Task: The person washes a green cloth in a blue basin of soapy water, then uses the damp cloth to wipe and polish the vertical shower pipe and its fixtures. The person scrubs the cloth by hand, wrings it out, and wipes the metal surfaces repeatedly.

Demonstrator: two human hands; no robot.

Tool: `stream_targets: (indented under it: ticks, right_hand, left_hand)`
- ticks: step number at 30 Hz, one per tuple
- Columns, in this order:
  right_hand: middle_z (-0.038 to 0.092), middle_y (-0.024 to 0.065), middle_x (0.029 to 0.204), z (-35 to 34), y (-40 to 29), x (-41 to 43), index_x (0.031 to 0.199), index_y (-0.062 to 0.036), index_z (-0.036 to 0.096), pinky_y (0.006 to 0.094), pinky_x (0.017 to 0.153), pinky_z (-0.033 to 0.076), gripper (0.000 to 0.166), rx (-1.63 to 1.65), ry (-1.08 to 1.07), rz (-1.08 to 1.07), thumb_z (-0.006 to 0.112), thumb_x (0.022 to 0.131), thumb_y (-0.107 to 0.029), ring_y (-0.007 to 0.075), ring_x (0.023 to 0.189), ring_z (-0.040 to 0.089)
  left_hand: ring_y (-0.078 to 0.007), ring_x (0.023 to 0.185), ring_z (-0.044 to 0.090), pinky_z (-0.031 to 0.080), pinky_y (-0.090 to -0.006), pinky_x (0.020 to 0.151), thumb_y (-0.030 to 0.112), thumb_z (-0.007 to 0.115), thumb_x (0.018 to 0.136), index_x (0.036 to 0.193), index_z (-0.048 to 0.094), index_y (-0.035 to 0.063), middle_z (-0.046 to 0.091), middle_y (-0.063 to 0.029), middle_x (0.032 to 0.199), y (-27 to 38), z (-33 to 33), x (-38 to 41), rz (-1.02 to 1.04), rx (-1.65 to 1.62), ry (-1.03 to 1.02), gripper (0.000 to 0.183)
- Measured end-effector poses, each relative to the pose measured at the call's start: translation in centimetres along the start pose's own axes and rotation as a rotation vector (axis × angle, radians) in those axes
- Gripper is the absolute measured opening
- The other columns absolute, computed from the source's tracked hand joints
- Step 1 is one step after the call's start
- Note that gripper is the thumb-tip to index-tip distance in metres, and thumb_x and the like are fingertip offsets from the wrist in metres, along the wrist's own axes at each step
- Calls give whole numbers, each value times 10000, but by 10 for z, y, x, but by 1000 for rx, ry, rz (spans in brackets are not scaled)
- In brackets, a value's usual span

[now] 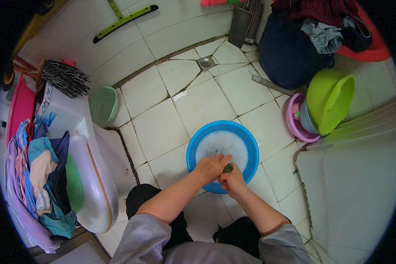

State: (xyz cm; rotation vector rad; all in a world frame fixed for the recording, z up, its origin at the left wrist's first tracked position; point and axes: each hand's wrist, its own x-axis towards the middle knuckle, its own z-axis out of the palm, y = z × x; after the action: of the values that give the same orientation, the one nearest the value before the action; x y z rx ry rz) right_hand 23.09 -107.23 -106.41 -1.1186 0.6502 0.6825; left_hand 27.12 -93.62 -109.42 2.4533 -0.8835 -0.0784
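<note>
A blue plastic basin [192,145] stands on the white tiled floor and holds water covered in white suds [221,142]. Over the near part of the basin my two hands are close together. A small dark green cloth [228,168] shows between them, bunched up; most of it is hidden by the fingers. My left hand [212,167] is on its left side, palm turned down, fingers bent. My right hand [232,181] is closed round the cloth on the right.
At left, clothes [41,165] lie over a white toilet [100,198], with a mop head [66,78] behind. A green basin [104,105] is beside it. Nested basins [326,102] and a dark round bundle [283,49] stand right. A floor drain [206,62] lies ahead.
</note>
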Motion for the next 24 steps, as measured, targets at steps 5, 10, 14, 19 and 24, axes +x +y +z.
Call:
stream_targets:
  ticks: [5, 10, 14, 19, 24]
  right_hand:
    - [482, 39, 828, -12, -38, -13, 1194, -132, 424, 234, 470, 314, 485, 179, -223, -49, 660, 793, 5, 116, 575, 424]
    - [533, 165, 1218, -67, -43, 19, 1308, -115, 487, 441, 880, 460, 414, -711, -188, -288, 620, 918, -155, 300, 1088, 543]
    - [233, 244, 1546, -112, 19, 56, 1502, -136, 289, 622, 1110, 261, 750, -1472, 594, -273, 645, 845, -88, 440, 1452, 152]
    - [409, 287, 1401, -160, 98, 82, 1525, -127, 64, 566, 905, 506, 948, -732, 580, -196, 680, 812, -20, 412, 1236, 506]
    - [540, 236, 1244, -192, 117, 77, 1473, -95, 117, 395, 579, 575, 750, -376, 518, 58, 581, 887, -32, 300, 846, 656]
  left_hand:
    - [-348, 875, 667, 548, -424, 714, 135, 636, 810, 1129, 600, 110, 669, -132, 965, -3, -20, 16, -100, -118, 168, 322]
    - [-261, 822, 666, 525, -366, 757, 84, 755, 761, 1106, 604, 50, 682, -106, 972, -33, -39, 24, -633, -621, 310, 378]
    - [-204, 831, 636, 514, -345, 773, 115, 784, 776, 1029, 627, 11, 673, -84, 941, -59, -39, 24, -966, -1130, 333, 315]
    - [-182, 833, 623, 519, -337, 727, 149, 776, 815, 1061, 590, 40, 640, -57, 943, -63, -38, 24, -985, -1285, 457, 327]
    - [-190, 899, 604, 505, -337, 818, 108, 797, 788, 1146, 485, 7, 610, -80, 1014, -55, -47, 34, -1023, -1261, 579, 486]
